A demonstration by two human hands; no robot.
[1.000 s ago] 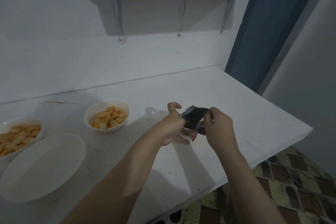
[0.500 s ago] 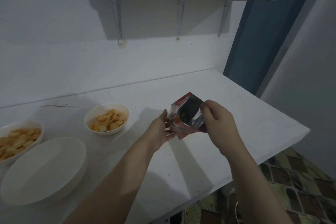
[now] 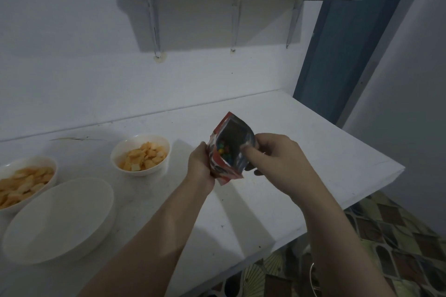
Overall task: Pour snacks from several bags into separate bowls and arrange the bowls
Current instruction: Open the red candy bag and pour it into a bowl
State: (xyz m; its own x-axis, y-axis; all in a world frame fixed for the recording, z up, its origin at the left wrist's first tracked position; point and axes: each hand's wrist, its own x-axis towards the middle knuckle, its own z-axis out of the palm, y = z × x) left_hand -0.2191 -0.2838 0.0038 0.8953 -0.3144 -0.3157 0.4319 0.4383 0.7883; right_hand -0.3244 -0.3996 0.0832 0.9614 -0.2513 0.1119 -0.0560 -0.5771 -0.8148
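Left hand (image 3: 200, 166) grips the candy bag (image 3: 228, 149) by its left side; right hand (image 3: 272, 159) pinches its right lip, mouth spread and facing up, long axis tilted toward 1 o'clock. The empty bowl (image 3: 58, 219) lies at about 8 o'clock, nearer the left hand, well apart

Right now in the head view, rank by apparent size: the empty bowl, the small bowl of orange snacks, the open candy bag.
1. empty bowl, largest, though nearest the camera.
2. small bowl of orange snacks and open candy bag look alike; unsure, hands partly cover the bag.
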